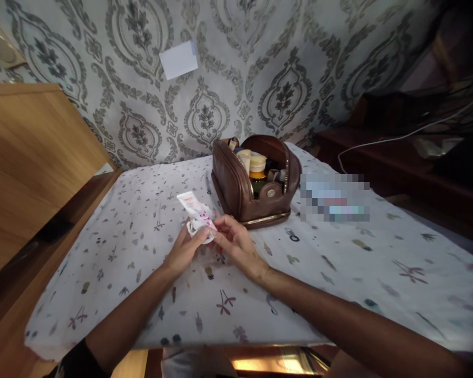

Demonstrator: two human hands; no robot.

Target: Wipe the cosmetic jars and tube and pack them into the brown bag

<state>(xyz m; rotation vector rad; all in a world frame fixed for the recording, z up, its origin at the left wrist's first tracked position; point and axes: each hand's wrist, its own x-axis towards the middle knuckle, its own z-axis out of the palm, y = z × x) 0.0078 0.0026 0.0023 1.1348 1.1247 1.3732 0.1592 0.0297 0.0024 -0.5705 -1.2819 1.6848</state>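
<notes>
A white tube with pink and purple print (193,206) is held between my two hands over the patterned cloth. My left hand (183,250) is closed on its lower left side, with a crumpled white tissue or cloth (200,226) around the tube there. The fingers of my right hand (240,247) pinch the tube's lower right end. Just behind my right hand stands a brown leather bag (236,184), unzipped, with a yellow-lidded jar (257,164) and other containers inside.
The bag rests on a white cloth-covered surface (142,294) with small plant prints. A blurred-out flat item (335,197) lies right of the bag. Wooden furniture (35,168) borders the left side, and a patterned wall rises behind.
</notes>
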